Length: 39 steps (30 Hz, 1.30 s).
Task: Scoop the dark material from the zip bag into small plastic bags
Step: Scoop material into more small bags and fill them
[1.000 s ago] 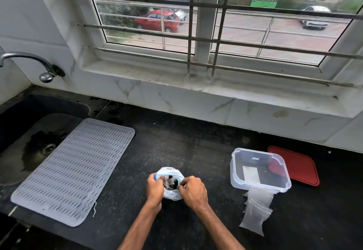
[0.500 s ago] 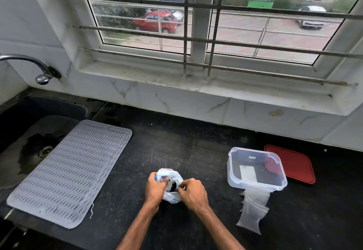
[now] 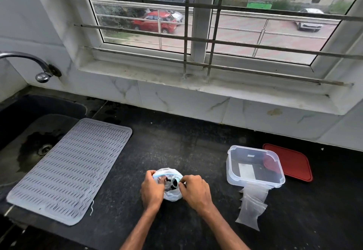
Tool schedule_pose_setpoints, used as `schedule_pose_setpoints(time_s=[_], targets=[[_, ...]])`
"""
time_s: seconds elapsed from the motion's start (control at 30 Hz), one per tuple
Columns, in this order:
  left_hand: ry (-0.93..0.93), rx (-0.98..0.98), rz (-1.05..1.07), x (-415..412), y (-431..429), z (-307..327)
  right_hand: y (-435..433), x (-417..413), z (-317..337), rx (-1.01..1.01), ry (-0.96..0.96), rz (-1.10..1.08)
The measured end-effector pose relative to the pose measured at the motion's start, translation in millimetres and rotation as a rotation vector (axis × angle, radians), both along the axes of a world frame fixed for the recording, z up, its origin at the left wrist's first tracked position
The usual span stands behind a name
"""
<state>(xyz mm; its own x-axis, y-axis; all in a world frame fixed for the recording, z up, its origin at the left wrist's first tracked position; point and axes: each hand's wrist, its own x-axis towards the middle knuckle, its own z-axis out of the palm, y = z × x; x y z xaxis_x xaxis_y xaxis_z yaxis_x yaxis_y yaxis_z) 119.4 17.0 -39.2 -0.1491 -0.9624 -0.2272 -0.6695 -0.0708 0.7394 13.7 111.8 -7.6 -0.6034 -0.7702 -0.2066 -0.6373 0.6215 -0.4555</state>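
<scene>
The black speckled stone bench (image 3: 182, 147) carries everything, hard and flat under a barred window. At its left end a dark sink (image 3: 23, 112) sits sunk below a curved metal tap (image 3: 42, 72). A grey ribbed rubbery mat (image 3: 68, 171) lies partly over the sink's edge, well apart from your work.

To your right stands a clear rigid plastic tub (image 3: 253, 185) with rounded corners. It is open, and its flat red lid (image 3: 294, 163) is parked just behind it, probably so the tub can take the filled bags. The small plastic bags (image 3: 251, 208) lie in a loose overlapping pile with their top ends tucked under the tub's near edge, thin, cloudy and limp. They look unfilled, and they sit near your right hand, likely so you can reach them without moving.

The zip bag (image 3: 170, 197) sits on the bench directly in front of you. It is a soft crinkled pouch standing on its bunched base, with a pale blue zip strip around the mouth. Your left hand (image 3: 152, 190) pinches the left lip of that mouth and your right hand (image 3: 195, 190) pinches the right lip, fingers curled on the film. You seem to be spreading the opening so the floppy walls do not fold in. The dark material (image 3: 173, 184) shows as black lumps inside the mouth. Whether a scoop sits among them, I cannot tell. By my reading, no portioning has begun.
</scene>
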Motion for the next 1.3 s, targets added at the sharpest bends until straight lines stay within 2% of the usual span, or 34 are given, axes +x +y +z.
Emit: schedule_pose_setpoints(time_s=[0.1, 0.17, 0.3, 0.57, 0.77, 1.0, 1.13, 1.3], targets=[[0.002, 0.033, -0.075, -2, 2, 3, 4, -4, -5, -0.02, -0.262, -0.165], [0.065, 0.087, -0.094, -2, 0, 1, 6, -7, -7, 0.01, -0.257, -0.208], [0.181, 0.154, -0.07, 0, 1, -2, 1, -3, -5, 0.022, -0.112, -0.2], [0.236, 0.26, -0.181, 2, -3, -8, 3, 2, -10, -0.017, -0.267, -0.246], [0.255, 0.221, -0.043, 3, -4, -10, 11, 4, -12, -0.058, -0.326, -0.25], [0.089, 0.029, 0.014, -4, 13, 5, 21, -7, -14, -0.135, -0.454, -0.302], [0.104, 0.074, 0.041, -10, 22, 9, 30, -9, -8, -0.195, -0.566, -0.346], [0.245, 0.186, 0.11, -15, 18, 1, 39, -18, -2, -0.227, -0.735, -0.381]])
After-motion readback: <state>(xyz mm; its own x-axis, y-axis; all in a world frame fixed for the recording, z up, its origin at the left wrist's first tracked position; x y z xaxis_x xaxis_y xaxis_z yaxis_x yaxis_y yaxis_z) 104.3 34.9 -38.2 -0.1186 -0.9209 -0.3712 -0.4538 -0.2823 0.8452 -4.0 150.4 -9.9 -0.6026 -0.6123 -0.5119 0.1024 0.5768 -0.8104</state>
